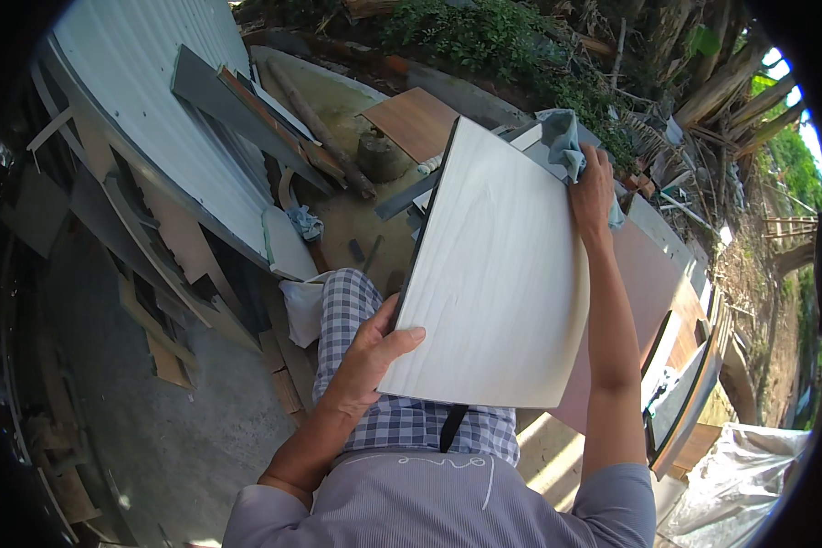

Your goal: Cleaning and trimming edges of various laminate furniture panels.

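Note:
A pale, wood-grained board [498, 274] with a dark left edge is tilted up over my lap. My left hand [379, 352] is closed on its lower left edge, the thumb lying on the pale face. At the board's upper right edge, my right hand [594, 187] grips a blue-grey cloth [562, 144]. Its fingers are bent around the cloth, part of which hangs out beyond the hand. Behind the board, its far side is hidden.
A corrugated metal sheet [146, 100] and stacked board offcuts [178, 237] stand at left. A brown panel [416, 123] lies ahead, near a wooden pole [315, 119]. Another crumpled cloth [305, 223] sits left of my knee. Plastic sheeting [740, 484] lies at lower right.

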